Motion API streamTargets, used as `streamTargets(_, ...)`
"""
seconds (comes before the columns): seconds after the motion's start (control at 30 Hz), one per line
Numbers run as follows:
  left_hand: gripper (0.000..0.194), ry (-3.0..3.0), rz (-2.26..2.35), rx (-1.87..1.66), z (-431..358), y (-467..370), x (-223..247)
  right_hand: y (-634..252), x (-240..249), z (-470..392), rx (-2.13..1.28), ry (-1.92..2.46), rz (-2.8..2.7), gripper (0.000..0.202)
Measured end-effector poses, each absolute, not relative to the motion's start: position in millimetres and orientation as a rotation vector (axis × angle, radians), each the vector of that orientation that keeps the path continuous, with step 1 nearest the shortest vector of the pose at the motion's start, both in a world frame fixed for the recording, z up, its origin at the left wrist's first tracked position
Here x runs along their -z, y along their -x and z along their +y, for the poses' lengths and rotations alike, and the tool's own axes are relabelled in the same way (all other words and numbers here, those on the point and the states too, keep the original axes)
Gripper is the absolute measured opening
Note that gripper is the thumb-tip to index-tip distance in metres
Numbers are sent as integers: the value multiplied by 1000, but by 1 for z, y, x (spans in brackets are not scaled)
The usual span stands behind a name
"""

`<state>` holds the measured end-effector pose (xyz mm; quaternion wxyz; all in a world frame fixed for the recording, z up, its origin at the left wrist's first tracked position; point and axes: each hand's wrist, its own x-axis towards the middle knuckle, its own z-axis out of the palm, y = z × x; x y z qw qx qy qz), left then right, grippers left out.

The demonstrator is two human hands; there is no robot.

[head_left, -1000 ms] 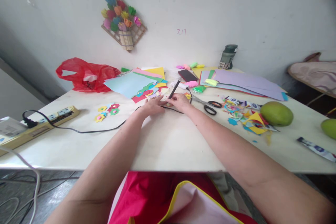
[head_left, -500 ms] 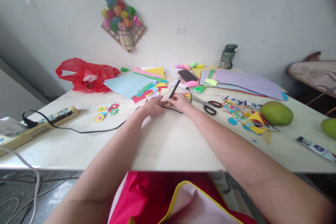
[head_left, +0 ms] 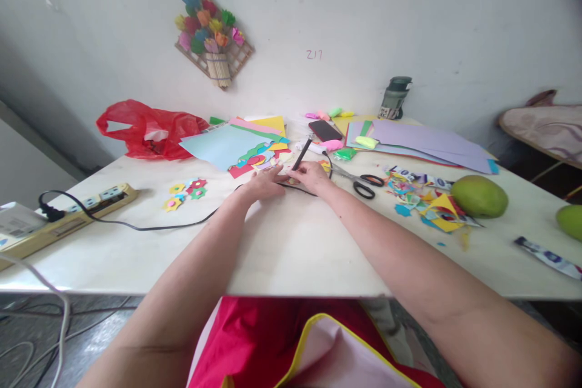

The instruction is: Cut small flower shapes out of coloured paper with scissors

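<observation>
My right hand [head_left: 314,177] is closed around a black pen [head_left: 302,154], which slants up and to the right over the table. Beside it my left hand [head_left: 264,183] lies flat with its fingers stretched out, close to the pen's lower end. Whatever lies under the fingertips and the pen's tip is hidden or too small to make out. Cut coloured paper pieces [head_left: 258,160] lie just beyond my left hand. To the right of my right hand rest scissors with black handles [head_left: 365,185]. A black cord [head_left: 157,228] runs across the table and passes beneath my hands.
Small paper flowers [head_left: 185,194] and a power strip [head_left: 68,224] are on the left. A red plastic bag [head_left: 150,130], paper sheets [head_left: 422,140], a phone [head_left: 325,130] and a bottle [head_left: 394,98] stand or lie behind. Paper scraps [head_left: 439,209] and a green fruit [head_left: 480,196] lie right.
</observation>
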<state>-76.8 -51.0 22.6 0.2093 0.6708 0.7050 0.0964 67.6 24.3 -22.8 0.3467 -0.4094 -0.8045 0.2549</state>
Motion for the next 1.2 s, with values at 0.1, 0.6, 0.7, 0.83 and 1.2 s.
streamTargets(0.1,78,-1876,1958,-267,-51,77,-23,-68,22,24,-661,1057,-2084,21)
streamTargets(0.6,65,-1907,1949,-244,-54,76,-25,-67,25,27,-641,1054,-2086,20)
streamTargets(0.7,66,-1906,1955,-260,-54,76,-24,-67,25,27,-620,1057,-2094,19)
streamTargets(0.83,67,-1901,1937,-264,-53,76,-23,-67,25,27,-627,1056,-2088,18)
streamTargets(1.2,64,-1882,1932,-276,-53,77,-23,-67,26,27,-642,1046,-2071,17)
